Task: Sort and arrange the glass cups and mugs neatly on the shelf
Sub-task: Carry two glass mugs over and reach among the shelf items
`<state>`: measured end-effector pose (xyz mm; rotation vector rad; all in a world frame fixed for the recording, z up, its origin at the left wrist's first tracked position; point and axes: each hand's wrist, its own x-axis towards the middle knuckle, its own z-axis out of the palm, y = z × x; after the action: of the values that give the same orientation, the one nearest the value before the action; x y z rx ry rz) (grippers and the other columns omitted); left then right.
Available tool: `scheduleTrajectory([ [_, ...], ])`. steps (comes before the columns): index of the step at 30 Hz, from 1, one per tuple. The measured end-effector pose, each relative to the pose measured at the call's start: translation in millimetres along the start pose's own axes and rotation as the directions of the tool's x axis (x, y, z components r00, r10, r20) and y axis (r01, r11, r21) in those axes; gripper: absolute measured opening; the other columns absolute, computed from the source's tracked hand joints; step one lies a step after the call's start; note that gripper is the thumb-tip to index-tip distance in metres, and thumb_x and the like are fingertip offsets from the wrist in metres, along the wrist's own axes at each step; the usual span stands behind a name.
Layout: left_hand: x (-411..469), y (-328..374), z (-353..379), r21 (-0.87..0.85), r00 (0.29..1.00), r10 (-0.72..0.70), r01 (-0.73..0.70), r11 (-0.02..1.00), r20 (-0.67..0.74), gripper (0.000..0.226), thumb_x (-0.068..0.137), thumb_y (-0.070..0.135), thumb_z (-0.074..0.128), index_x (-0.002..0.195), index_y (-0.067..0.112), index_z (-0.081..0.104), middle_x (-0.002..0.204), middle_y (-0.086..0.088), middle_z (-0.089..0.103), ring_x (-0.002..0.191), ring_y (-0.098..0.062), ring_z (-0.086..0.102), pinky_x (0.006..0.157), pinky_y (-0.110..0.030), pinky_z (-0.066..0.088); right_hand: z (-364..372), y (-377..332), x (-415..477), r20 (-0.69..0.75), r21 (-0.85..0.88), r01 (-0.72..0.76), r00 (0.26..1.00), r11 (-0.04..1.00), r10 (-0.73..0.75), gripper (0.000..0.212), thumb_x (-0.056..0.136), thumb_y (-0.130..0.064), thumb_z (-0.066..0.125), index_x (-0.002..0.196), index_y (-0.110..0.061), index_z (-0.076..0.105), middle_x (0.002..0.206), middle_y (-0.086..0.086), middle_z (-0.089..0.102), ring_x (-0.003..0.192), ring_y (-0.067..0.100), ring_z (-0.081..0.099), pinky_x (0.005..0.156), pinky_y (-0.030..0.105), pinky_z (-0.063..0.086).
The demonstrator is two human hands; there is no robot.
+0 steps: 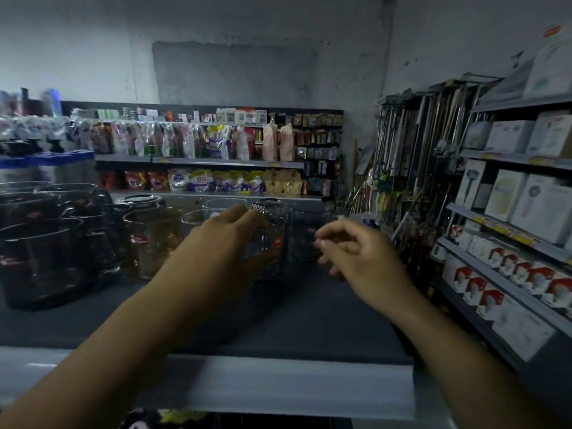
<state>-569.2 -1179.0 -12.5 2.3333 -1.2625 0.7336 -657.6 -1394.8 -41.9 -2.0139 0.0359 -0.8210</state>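
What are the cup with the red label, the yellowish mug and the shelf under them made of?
The cup: clear glass, it seems; things behind show through it. The yellowish mug: amber-tinted glass, glossy and see-through. The shelf: probably painted metal, matte dark grey; dim light leaves that open.

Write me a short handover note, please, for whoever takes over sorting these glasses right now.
Left hand: grips the red-labelled clear glass on the shelf top.
Right hand: fingers curled beside the dark glass; contact unclear.
Done: dark mugs grouped at far left, amber mug next to them.
To do: set that glass in line, then tidy the remaining clear glasses.
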Motion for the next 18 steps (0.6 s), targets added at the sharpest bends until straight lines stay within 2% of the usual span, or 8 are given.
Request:
scheduleTrajectory([
  [3,2,0,2,0.011,1.000,-0.004,0.004,1.000,0.000,0.051,0.084,0.051,0.061,0.123,0.018,0.063,0.115,0.000,0.061,0.075,-0.013,0.052,0.075,-0.038,0.057,-7,8,6,-0.190,-0.120,0.093,0.975,0.988,-0.115,0.013,0.095,-0.012,0.066,0.098,-0.024,0.068,0.089,-0.007,0.068,0.075,0.007,0.065,0.063,0.023,0.053],
  [6,5,-2,3,0.036,1.000,-0.016,0.016,0.999,0.013,0.052,0.084,0.051,0.063,0.123,0.017,0.062,0.113,0.000,0.059,0.073,-0.013,0.053,0.075,-0.037,0.057,-10,18,14,-0.315,-0.152,0.028,0.946,0.988,-0.075,0.015,0.093,-0.013,0.066,0.104,-0.024,0.063,0.103,-0.003,0.062,0.074,0.005,0.060,0.061,0.016,0.043],
  [8,7,-1,0,0.051,0.999,-0.012,0.010,0.999,0.039,0.054,0.083,0.055,0.059,0.124,0.020,0.059,0.115,0.002,0.057,0.074,-0.013,0.057,0.075,-0.040,0.059,-10,27,19,-0.348,-0.048,-0.094,0.935,0.994,0.072,0.022,0.092,-0.017,0.067,0.111,-0.024,0.059,0.113,-0.004,0.058,0.087,0.006,0.061,0.066,0.020,0.044],
  [10,11,5,-8,0.088,0.999,-0.013,0.009,0.996,0.042,0.057,0.083,0.061,0.051,0.126,0.023,0.056,0.120,0.003,0.054,0.079,-0.013,0.061,0.073,-0.039,0.059,-8,32,26,-0.324,0.115,-0.225,0.912,0.968,0.251,0.030,0.090,-0.020,0.068,0.116,-0.026,0.055,0.118,-0.006,0.056,0.097,0.016,0.062,0.072,0.032,0.052],
  [12,23,15,-19,0.120,1.000,0.015,-0.012,0.993,-0.025,0.056,0.085,0.061,0.049,0.126,0.024,0.056,0.123,0.003,0.055,0.087,-0.013,0.061,0.073,-0.033,0.056,-6,37,31,-0.304,0.189,-0.288,0.892,0.939,0.334,0.037,0.087,-0.022,0.069,0.120,-0.027,0.054,0.119,-0.006,0.056,0.100,0.023,0.064,0.077,0.043,0.057],
  [14,43,25,-26,0.135,0.996,0.078,-0.070,0.988,-0.051,0.051,0.089,0.056,0.051,0.128,0.024,0.056,0.128,0.002,0.056,0.096,-0.012,0.056,0.081,-0.032,0.053,-5,36,35,-0.273,0.221,-0.322,0.886,0.921,0.375,0.037,0.091,-0.020,0.067,0.125,-0.025,0.054,0.117,-0.006,0.058,0.099,0.019,0.063,0.077,0.042,0.055],
  [16,69,32,-25,0.161,0.989,0.147,-0.149,0.976,0.029,0.051,0.092,0.054,0.057,0.134,0.025,0.053,0.135,0.000,0.054,0.104,-0.013,0.054,0.093,-0.036,0.053,-4,36,38,-0.232,0.242,-0.344,0.888,0.907,0.398,0.035,0.095,-0.020,0.063,0.129,-0.023,0.054,0.114,-0.009,0.059,0.098,0.014,0.060,0.082,0.041,0.053],
  [18,95,36,-14,0.147,0.970,0.162,-0.189,0.971,0.182,0.063,0.092,0.057,0.062,0.143,0.023,0.047,0.143,-0.003,0.049,0.117,-0.019,0.055,0.100,-0.038,0.050,-3,34,40,-0.205,0.237,-0.345,0.896,0.908,0.394,0.030,0.098,-0.022,0.061,0.127,-0.026,0.054,0.107,-0.014,0.059,0.096,0.015,0.061,0.084,0.043,0.053],
])
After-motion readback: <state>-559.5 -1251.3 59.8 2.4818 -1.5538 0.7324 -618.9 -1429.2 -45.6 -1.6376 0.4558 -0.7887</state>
